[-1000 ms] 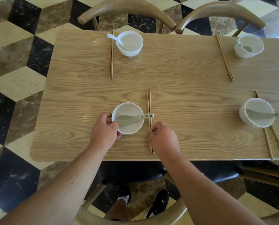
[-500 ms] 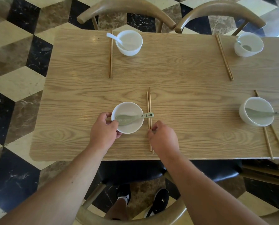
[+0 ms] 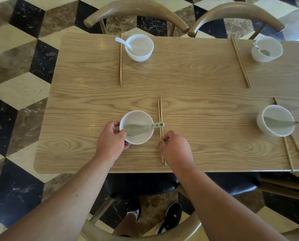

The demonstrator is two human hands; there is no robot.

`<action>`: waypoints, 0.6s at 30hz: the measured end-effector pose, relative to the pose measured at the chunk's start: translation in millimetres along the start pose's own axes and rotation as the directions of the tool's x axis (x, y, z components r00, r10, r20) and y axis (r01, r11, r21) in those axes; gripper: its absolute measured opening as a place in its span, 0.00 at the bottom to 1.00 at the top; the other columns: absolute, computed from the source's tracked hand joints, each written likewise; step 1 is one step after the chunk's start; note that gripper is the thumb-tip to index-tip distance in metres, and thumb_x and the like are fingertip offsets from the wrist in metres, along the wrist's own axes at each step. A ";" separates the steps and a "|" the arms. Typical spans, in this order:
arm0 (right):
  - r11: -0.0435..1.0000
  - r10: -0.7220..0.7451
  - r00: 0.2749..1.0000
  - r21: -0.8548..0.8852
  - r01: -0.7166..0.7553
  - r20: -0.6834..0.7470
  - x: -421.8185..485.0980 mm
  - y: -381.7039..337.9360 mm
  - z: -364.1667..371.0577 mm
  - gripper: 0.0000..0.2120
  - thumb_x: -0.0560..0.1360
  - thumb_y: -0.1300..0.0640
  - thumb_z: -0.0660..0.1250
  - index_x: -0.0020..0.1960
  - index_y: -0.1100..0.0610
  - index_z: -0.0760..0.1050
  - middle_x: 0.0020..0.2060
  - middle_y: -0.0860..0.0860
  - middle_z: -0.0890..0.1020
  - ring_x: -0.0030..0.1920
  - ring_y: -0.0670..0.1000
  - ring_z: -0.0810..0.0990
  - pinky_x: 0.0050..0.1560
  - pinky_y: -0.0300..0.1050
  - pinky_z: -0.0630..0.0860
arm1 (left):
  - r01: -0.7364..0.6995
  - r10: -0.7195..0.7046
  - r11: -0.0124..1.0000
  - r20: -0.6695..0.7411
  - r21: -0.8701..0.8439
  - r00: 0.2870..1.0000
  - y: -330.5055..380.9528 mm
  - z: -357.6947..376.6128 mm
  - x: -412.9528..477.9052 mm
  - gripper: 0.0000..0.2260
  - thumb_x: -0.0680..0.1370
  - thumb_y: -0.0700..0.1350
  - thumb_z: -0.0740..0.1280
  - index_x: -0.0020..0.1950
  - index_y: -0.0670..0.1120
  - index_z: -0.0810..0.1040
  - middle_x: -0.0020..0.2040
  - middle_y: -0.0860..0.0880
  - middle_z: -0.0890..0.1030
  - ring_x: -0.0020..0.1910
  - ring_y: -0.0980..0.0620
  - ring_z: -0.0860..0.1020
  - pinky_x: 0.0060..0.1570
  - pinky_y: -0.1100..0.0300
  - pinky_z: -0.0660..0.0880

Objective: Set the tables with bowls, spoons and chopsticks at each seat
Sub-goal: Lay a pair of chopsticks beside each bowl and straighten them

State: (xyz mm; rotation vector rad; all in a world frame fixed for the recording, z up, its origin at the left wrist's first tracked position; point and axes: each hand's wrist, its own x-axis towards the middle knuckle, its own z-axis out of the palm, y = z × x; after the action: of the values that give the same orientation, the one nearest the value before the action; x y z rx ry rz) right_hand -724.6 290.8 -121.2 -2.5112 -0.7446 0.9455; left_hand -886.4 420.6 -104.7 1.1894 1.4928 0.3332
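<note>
4 seats on this table and i'm tidying the near one. my left hand (image 3: 110, 142) is cupped round the rim of the near bowl (image 3: 136, 126), thumb and fingers wrapped on its left side. my right hand (image 3: 175, 146) has its fingertips pinched lightly on the near chopsticks (image 3: 160, 119), which lie just right of the bowl. the green spoon (image 3: 141, 128) sits in the bowl with its handle poking over the sticks. next move, i reckon: nudge the 2 sticks even, since their tips are staggered, without knocking that handle. further off, the right bowl (image 3: 275, 120) has splayed chopsticks (image 3: 291, 150) under it, probably needs fixing. the 2 far bowls (image 3: 139, 47) look done.
</note>
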 end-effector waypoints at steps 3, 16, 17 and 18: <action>1.000 0.004 1.000 -0.006 -0.004 0.008 -0.1 -1.3 -1.1 0.05 0.81 0.49 0.67 0.51 0.49 0.76 0.36 0.47 0.83 0.38 0.52 0.82 0.33 0.45 0.73 | 0.011 -0.011 1.000 0.010 0.013 1.000 -0.9 -2.3 2.1 0.13 0.83 0.40 0.66 0.64 0.54 0.76 0.53 0.46 0.85 0.41 0.48 0.89 0.35 0.61 0.84; 0.999 0.028 0.999 -0.043 -0.029 -0.026 -27.8 5.3 -48.1 0.13 0.82 0.42 0.64 0.60 0.48 0.75 0.33 0.48 0.84 0.31 0.48 0.82 0.31 0.47 0.79 | -0.214 0.255 0.905 -0.066 0.369 0.965 34.6 -6.8 -41.9 0.06 0.81 0.54 0.70 0.55 0.54 0.78 0.41 0.53 0.82 0.37 0.53 0.81 0.36 0.56 0.73; 0.998 0.038 0.998 -0.050 -0.041 -0.045 -32.5 7.8 -59.6 0.13 0.82 0.41 0.64 0.60 0.48 0.75 0.34 0.47 0.84 0.32 0.48 0.83 0.33 0.48 0.82 | -0.265 0.290 0.883 -0.007 0.388 0.957 42.8 0.2 -52.7 0.04 0.81 0.54 0.70 0.52 0.55 0.79 0.40 0.54 0.82 0.36 0.55 0.80 0.35 0.56 0.73; 0.997 0.044 0.997 -0.057 -0.047 -0.063 -36.8 10.5 -71.8 0.14 0.82 0.41 0.64 0.61 0.47 0.76 0.37 0.46 0.85 0.34 0.47 0.83 0.37 0.49 0.84 | -0.311 0.315 0.861 0.058 0.402 0.947 51.6 9.3 -64.2 0.04 0.81 0.53 0.70 0.49 0.55 0.79 0.39 0.55 0.82 0.35 0.56 0.79 0.35 0.56 0.74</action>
State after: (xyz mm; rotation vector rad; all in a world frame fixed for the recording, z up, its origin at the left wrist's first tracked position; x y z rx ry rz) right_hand -695.1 250.9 -56.7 -2.6060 -0.7087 0.8689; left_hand -863.4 388.5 -31.8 1.7781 1.4140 0.2493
